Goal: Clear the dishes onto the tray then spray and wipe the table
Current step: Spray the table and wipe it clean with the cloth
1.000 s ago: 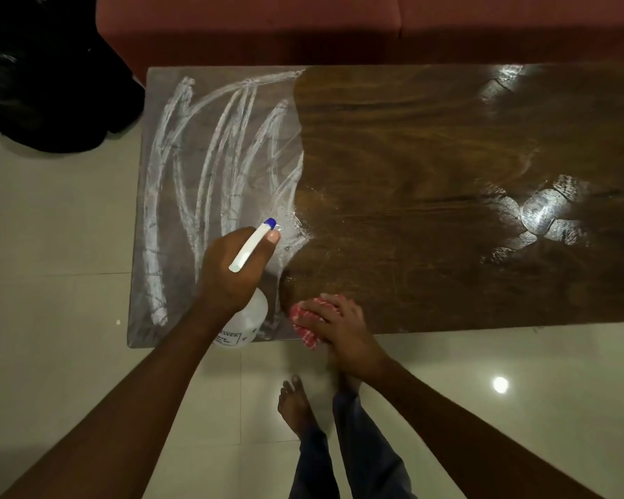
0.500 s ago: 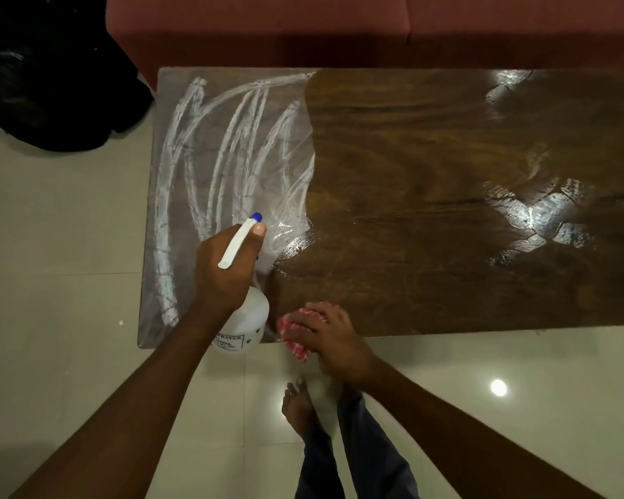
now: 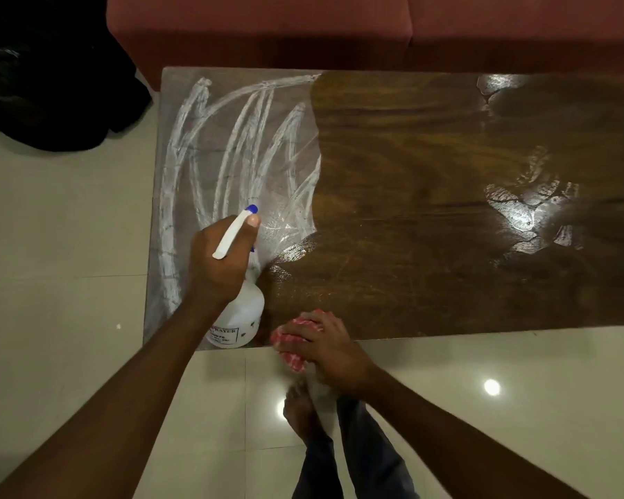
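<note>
The bottle is up at the near-left part of the tabletop, white with a printed label low on its side, its blue-tipped nozzle pointing away toward the far edge. The left hand is wrapped tight around the neck, thumb lying along the white sprayer head, a blue trigger peeking out beneath it. Whether the bottle's base touches the wood or hangs just above it, hard to tell from here.

Just right of the bottle, at the near edge, the right hand is closed over a bunched red-and-white cloth, pressing it where the tabletop ends, part of the cloth hanging past the edge.

Across the left end of the tabletop, white streaks arc in long loops over a hazy grey film. The rest of the wood is dark, glossy and wet-looking, with bright light glare at the right.

Below, a bare foot and blue trouser legs stand on pale glossy tiles. Beyond the far edge sits a reddish sofa. Off to the far left, a black heap lies on the floor.
</note>
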